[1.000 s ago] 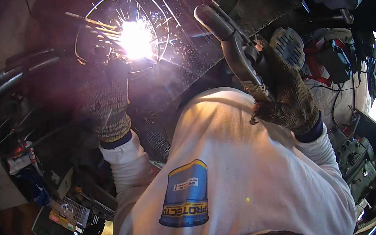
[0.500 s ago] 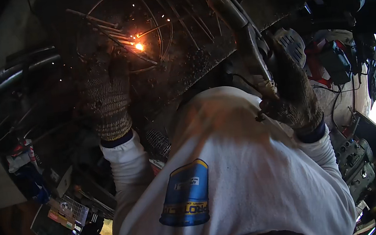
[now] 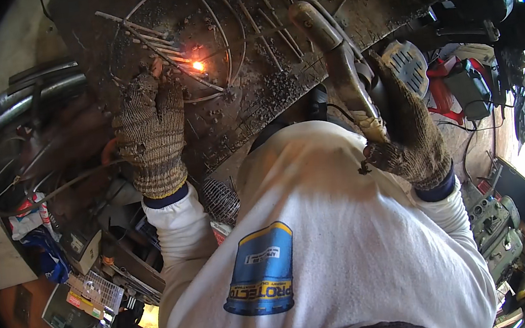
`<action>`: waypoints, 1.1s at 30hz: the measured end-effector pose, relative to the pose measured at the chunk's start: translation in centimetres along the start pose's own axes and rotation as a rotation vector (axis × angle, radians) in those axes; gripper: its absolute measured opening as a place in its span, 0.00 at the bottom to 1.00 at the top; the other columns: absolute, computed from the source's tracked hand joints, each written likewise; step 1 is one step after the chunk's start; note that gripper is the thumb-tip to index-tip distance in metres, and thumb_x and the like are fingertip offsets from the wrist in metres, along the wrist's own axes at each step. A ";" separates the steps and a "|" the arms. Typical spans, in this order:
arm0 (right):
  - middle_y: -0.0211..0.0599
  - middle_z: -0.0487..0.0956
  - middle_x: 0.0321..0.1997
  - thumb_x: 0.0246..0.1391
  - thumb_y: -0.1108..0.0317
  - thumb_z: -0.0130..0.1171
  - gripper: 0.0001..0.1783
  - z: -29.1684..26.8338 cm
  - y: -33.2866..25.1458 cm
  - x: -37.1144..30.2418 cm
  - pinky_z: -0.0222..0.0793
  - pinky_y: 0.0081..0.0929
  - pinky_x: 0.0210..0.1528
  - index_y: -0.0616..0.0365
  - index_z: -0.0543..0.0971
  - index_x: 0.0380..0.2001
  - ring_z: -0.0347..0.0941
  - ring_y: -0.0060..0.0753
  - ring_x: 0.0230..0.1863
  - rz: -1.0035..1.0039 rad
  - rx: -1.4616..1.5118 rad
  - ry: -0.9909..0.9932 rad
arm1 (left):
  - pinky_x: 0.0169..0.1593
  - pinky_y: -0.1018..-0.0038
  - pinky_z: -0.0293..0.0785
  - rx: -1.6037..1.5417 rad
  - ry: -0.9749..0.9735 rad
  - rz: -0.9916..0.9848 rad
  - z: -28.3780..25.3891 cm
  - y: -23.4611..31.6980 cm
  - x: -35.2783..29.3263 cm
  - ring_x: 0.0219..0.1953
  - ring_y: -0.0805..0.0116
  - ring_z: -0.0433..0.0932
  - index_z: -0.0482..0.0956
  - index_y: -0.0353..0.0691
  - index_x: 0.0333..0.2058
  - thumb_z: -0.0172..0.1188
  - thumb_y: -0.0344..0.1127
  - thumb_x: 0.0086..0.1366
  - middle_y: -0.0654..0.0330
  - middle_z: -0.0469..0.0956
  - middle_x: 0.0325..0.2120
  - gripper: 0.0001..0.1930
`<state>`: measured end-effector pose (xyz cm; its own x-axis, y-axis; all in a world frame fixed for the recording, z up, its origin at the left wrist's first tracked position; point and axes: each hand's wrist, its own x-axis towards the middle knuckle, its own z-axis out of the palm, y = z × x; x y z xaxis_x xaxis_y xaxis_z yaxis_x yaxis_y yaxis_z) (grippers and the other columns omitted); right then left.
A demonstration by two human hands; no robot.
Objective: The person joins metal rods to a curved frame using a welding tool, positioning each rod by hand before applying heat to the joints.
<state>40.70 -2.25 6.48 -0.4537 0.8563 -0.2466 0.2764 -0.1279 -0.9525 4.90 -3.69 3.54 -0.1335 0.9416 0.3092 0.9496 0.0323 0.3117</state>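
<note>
The person's left hand [image 3: 150, 133], in a dirty knitted work glove, lies palm down with its fingers pressed together on the near edge of a round wire frame [image 3: 179, 44], which rests on the far left part of a dark, slag-strewn metal workbench [image 3: 304, 75]. Just beyond the fingertips, inside the frame, a small orange glowing weld spot [image 3: 198, 65] sits where thin rods cross. The right hand [image 3: 404, 131], gloved the same way, is raised near the person's chest on the right, fingers wrapped tight around the lower end of a long tan tool handle [image 3: 336, 58] that slants up and away over the bench; its working tip cannot be made out. Loose thin metal rods [image 3: 270, 7] lie scattered on the far side of the bench. An angle grinder [image 3: 405, 65] rests to the right, just beside the right hand. The white shirt [image 3: 324, 248] fills the near foreground, and curved steel bars [image 3: 40, 92] lie at far left.
</note>
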 end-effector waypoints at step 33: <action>0.51 0.72 0.63 0.39 0.43 0.77 0.66 -1.2 -1.0 -0.9 0.62 0.39 0.65 0.67 0.52 0.71 0.67 0.42 0.65 -0.096 -0.252 0.029 | 0.49 0.66 0.79 0.039 0.026 0.053 1.3 -1.5 -0.3 0.44 0.59 0.82 0.81 0.44 0.51 0.66 0.36 0.61 0.56 0.83 0.45 0.18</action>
<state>41.83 -2.27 7.83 -0.4651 0.8727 -0.1484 0.4370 0.0806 -0.8958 3.83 -3.57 1.83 -0.0894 0.9332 0.3480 0.9658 -0.0042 0.2594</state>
